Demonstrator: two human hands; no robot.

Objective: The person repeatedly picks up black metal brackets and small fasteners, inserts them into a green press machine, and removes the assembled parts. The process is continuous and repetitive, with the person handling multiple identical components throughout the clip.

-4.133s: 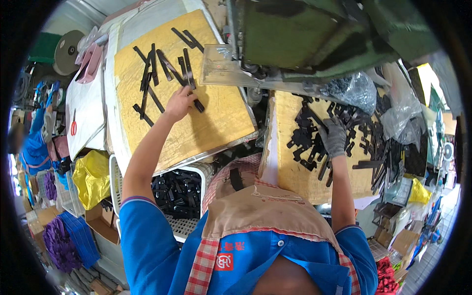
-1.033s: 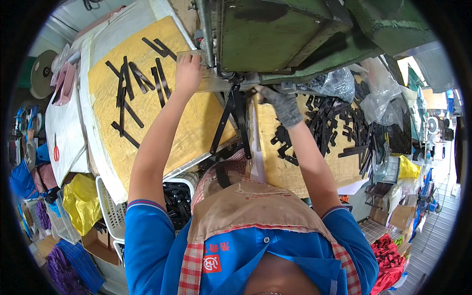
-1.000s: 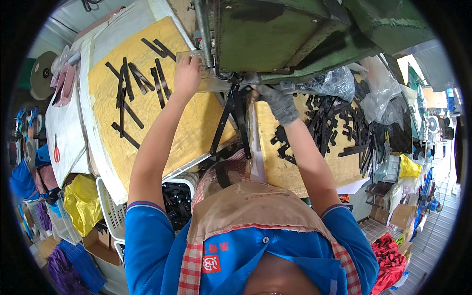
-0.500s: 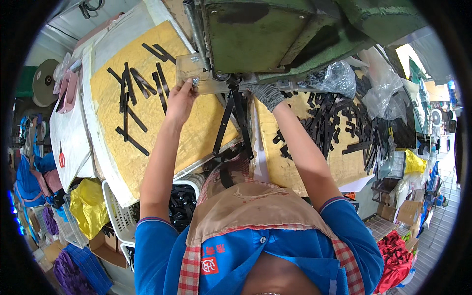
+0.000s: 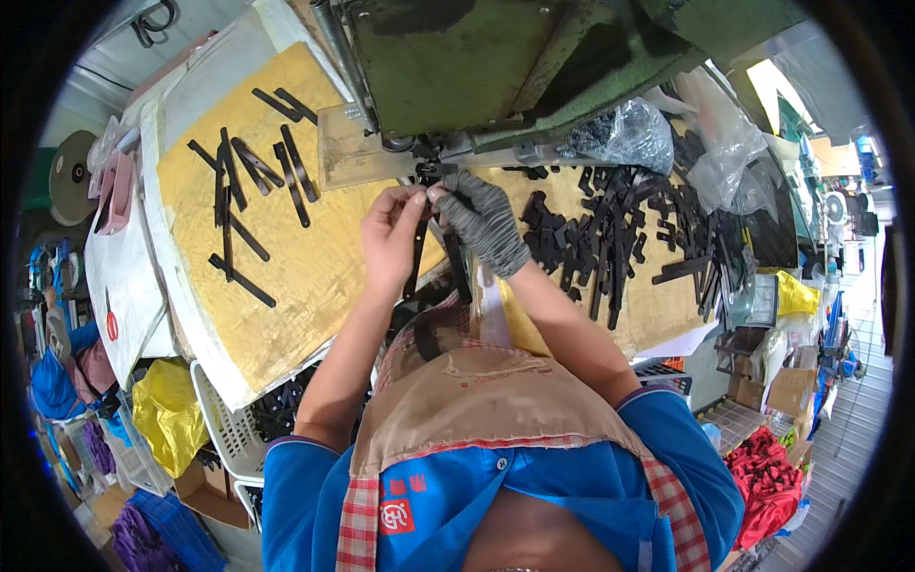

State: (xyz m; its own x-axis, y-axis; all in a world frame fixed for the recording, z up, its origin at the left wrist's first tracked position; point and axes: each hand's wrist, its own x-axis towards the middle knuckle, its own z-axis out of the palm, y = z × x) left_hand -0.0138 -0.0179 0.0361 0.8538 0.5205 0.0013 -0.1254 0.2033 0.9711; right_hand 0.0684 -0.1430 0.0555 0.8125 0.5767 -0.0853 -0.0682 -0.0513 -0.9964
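Observation:
My bare left hand (image 5: 393, 234) and my right hand (image 5: 484, 224) in a grey striped glove meet just in front of the green machine (image 5: 457, 67). Thumb and fingers of both are pinched together at the tips, and whatever small thing is between them is hidden. Two long black strips (image 5: 459, 269) joined at the machine's working point hang down behind my hands, partly covered by them. A small black piece (image 5: 434, 169) sits right above my fingertips. Left of that, a clear plate (image 5: 341, 157) is fixed beside the machine, with small shiny metal pieces near its edge.
Several loose black strips (image 5: 250, 238) lie on the yellow board (image 5: 315, 276) at left. On the right, a heap of black strips and brackets (image 5: 610, 238) spreads beside plastic bags (image 5: 629, 133). A white basket (image 5: 229, 429) of black parts stands below the left board.
My left hand has left the small metal pieces at the clear plate and moved right. My right hand has drawn back from beside the machine, and the two now meet over the strips.

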